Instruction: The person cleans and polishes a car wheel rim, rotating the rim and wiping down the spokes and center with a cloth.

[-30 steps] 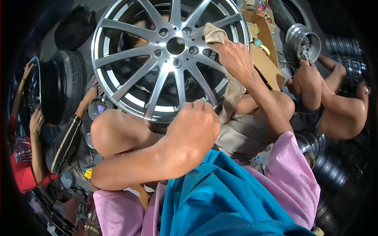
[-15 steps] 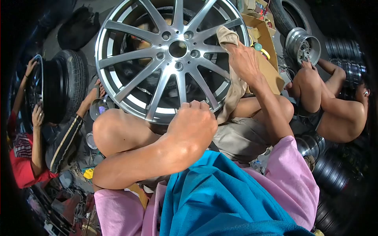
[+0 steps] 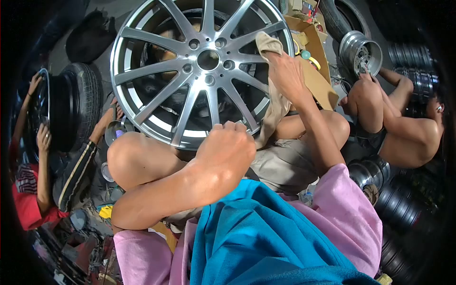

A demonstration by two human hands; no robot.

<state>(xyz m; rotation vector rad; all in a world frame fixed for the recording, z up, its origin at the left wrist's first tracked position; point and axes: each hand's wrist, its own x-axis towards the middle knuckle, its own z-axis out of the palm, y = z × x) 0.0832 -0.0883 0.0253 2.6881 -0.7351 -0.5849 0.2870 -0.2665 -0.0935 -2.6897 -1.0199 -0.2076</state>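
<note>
A silver multi-spoke wheel rim point(image 3: 198, 90) stands tilted before my knees, its polished face toward me. My left hand point(image 3: 228, 145) is wrapped round the rim's lower edge; its fingertips are hidden. At the right side of the rim, my right hand point(image 3: 286, 76) holds a beige cloth point(image 3: 270, 45) against the outer ends of the spokes. The cloth's long tail point(image 3: 271, 118) hangs down past the rim's edge toward my lap.
Left, a person in red point(image 3: 35, 199) holds a wheel beside a tyre point(image 3: 85, 102). Right, another person point(image 3: 408, 133) handles a smaller rim point(image 3: 354, 52). A cardboard box point(image 3: 319, 88) lies behind my right hand; stacked rims point(image 3: 396, 204) stand at the right.
My right hand with the cloth has moved outward along the spokes from near the hub, then slightly back left. My left hand keeps its hold on the rim's lower edge.
</note>
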